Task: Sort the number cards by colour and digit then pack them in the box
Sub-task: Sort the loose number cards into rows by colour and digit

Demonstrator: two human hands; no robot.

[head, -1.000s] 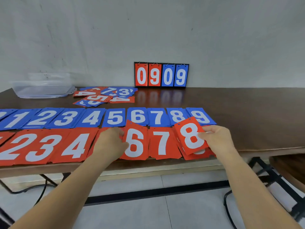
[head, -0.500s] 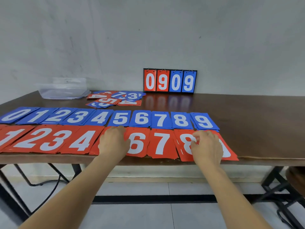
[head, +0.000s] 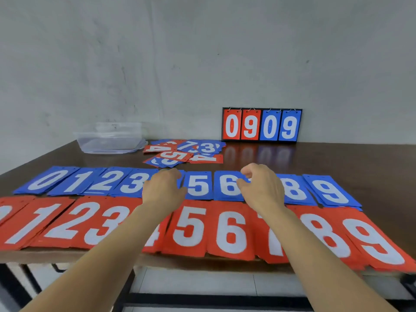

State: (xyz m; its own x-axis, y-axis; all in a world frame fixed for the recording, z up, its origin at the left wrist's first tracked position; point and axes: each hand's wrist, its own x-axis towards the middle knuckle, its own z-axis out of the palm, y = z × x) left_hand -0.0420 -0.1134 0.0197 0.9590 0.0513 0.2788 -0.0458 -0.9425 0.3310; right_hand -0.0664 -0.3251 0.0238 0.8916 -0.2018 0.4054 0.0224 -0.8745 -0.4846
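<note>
Moved up over blue cards (head: 198,185), left hand (head: 164,190), right hand (head: 262,190), white digits ascending

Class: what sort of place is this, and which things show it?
Probably a plain indoor workroom: a bare grey wall, a dark wooden table, and a flip scoreboard standing against the wall.

Blue cards (head: 198,184) in row 0-9, flat; red cards (head: 231,230) row nearer; mixed pile (head: 184,152) behind; clear box (head: 110,140) far-left.
</note>
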